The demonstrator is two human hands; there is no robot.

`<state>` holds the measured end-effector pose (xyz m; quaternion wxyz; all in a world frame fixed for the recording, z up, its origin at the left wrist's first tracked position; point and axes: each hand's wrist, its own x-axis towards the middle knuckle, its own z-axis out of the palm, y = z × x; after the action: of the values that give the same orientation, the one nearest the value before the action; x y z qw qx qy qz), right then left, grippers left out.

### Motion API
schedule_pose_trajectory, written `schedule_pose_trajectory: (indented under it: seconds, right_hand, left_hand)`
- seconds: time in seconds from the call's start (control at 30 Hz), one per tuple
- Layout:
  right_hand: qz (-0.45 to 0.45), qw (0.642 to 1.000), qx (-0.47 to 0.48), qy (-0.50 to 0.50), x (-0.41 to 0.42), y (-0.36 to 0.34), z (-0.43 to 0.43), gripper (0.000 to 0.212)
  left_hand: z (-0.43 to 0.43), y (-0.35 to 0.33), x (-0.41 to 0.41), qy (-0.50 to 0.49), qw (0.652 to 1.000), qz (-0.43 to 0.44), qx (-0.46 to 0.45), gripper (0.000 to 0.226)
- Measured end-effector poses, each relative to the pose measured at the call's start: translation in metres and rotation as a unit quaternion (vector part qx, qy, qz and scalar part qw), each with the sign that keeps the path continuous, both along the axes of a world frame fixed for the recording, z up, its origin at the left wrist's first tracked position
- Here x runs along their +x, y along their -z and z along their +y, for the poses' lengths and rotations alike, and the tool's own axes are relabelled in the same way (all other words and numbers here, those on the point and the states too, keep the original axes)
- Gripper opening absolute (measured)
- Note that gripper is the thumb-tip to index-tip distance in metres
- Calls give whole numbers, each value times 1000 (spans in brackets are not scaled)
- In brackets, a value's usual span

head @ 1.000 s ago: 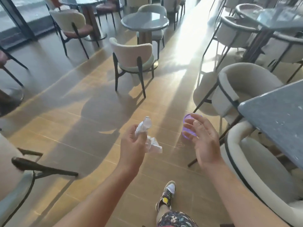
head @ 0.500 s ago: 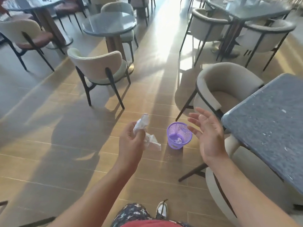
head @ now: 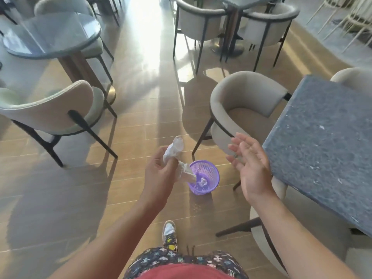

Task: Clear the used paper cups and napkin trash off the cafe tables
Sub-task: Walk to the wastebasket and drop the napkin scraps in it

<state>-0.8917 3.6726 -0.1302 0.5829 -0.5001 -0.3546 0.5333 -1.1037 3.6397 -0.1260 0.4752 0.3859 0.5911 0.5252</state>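
My left hand (head: 159, 174) grips a crumpled white napkin (head: 174, 151); one end sticks up above my fingers and the other hangs down over the rim of a small purple mesh bin (head: 209, 174). The bin stands on the wooden floor just right of that hand and holds a bit of crumpled white trash (head: 203, 181). My right hand (head: 249, 166) is raised beside the bin, fingers straight and spread, holding nothing.
A dark grey speckled table (head: 326, 141) is at the right, with a beige tub chair (head: 241, 109) beside it and another chair under my right arm. A beige chair (head: 52, 109) and a round grey table (head: 50, 37) stand at the left. My shoe (head: 169, 232) is below the bin.
The view has swung down and right, and the purple bin has come closer, now just beside my left hand. The napkin stays gripped; my right hand stays spread.
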Motion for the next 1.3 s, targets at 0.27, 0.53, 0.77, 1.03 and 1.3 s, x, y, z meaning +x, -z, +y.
schedule_pose_trajectory:
  seconds: [0.27, 0.53, 0.77, 1.03, 1.3]
  right_hand:
    - [-2, 999, -24, 45, 2, 16, 61, 24]
    - [-29, 996, -70, 37, 35, 79, 103, 29]
    - [-43, 993, -103, 35, 54, 179, 136, 29]
    - [-53, 992, -111, 42, 62, 326, 143, 32]
    - [-71, 987, -128, 61, 64, 412, 123, 31]
  left_hand:
    - [82, 14, 4, 62, 998, -8, -24, 25]
    - [128, 81, 30, 84, 994, 0, -75, 16]
    - [161, 198, 63, 73, 986, -3, -150, 35]
    - [152, 344, 85, 55, 982, -61, -168, 27]
    - [146, 456, 98, 72, 973, -13, -217, 28]
